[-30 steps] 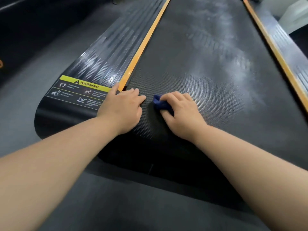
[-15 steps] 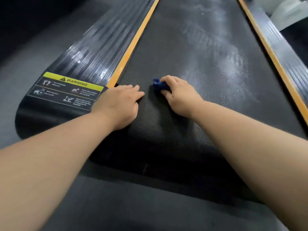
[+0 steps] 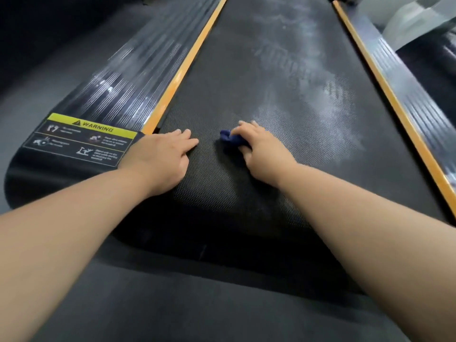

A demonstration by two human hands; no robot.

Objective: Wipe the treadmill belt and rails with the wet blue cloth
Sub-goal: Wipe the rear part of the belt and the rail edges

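The right hand [image 3: 265, 149] presses a bunched blue cloth [image 3: 232, 139] on the treadmill belt [image 3: 283, 95]; the left hand [image 3: 160, 161] rests flat near the belt's left edge.

We read one word, "WARNING", in black capitals beside a black triangle sign, on the yellow strip [image 3: 91, 125] atop the label [image 3: 74, 146] stuck to the near end of the ribbed side rail [image 3: 128, 82]. Beneath it, we see white pictograms and small white print on the label's black field, too blurred to read.
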